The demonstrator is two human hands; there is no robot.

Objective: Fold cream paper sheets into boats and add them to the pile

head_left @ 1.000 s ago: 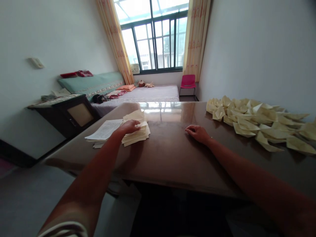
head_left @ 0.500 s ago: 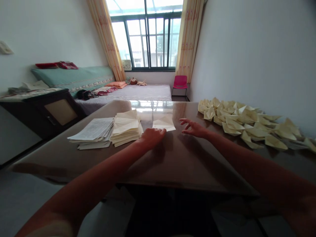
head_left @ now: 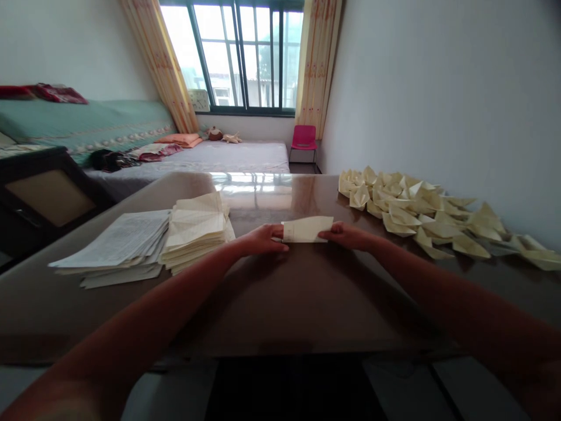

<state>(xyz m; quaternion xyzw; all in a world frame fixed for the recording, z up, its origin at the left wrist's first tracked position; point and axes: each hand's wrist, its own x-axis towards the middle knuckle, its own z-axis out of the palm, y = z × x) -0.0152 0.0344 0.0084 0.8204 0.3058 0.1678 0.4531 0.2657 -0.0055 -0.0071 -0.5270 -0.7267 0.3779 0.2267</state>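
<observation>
A cream folded sheet of paper (head_left: 307, 228) lies at the middle of the glossy brown table (head_left: 298, 292). My left hand (head_left: 263, 238) grips its left end with curled fingers. My right hand (head_left: 348, 235) pinches its right end. To the left of my left hand sits a stack of creased cream sheets (head_left: 197, 231), and beside that a pile of printed pages (head_left: 118, 242). A heap of folded paper boats (head_left: 421, 210) spreads along the right side of the table against the wall.
A bed (head_left: 228, 156) with clothes and toys lies beyond the table under a barred window (head_left: 239, 55). A pink chair (head_left: 303, 139) stands by the curtain. A dark cabinet (head_left: 39, 196) is at the left. The white wall runs along the table's right edge.
My left hand left the stack and drew one sheet to the table's middle. My right hand moved in and took its other end; the sheet now looks folded narrower. The view shifted right.
</observation>
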